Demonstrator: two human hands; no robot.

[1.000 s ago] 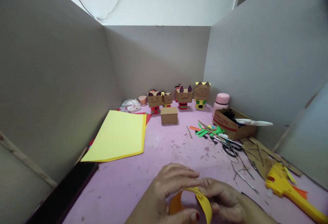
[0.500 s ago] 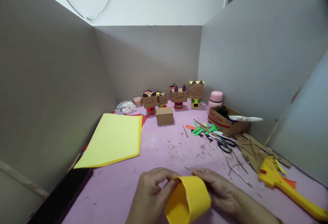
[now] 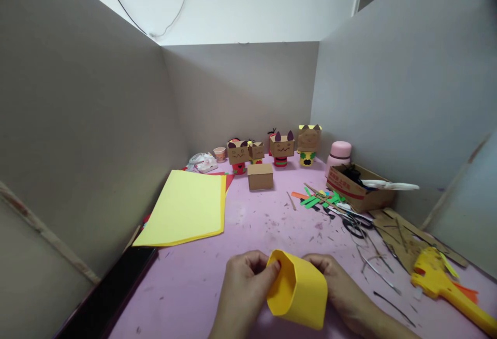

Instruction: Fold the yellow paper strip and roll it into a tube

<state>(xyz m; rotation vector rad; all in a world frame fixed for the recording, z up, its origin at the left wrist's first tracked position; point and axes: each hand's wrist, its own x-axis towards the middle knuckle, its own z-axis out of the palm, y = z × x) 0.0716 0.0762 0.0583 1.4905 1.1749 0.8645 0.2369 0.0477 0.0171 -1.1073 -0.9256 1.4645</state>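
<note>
Low in the head view, a yellow paper tube (image 3: pixel 306 290) is held just above the lilac table. My left hand (image 3: pixel 248 284) pinches its near-left rim, thumb inside the opening and fingers outside. Around the tube's right side curls my right hand (image 3: pixel 339 287), its fingertips partly hidden behind the paper. The tube's open end faces left and toward me, and its walls show a few soft creases. Further back on the table stands a plain brown cardboard box (image 3: pixel 260 177).
Yellow paper sheets (image 3: pixel 186 207) lie at left above a dark flat device (image 3: pixel 112 292). Cardboard cat figures (image 3: pixel 282 146) line the back. At right are scissors (image 3: pixel 355 225), green paper scraps (image 3: pixel 310 202), a cardboard tray (image 3: pixel 361 196), a pink bottle (image 3: pixel 340 152) and a yellow glue gun (image 3: pixel 438 277).
The tube has turned, so its opening now faces more to the left. Both hands still hold it. The whole scene has shifted slightly right in view.
</note>
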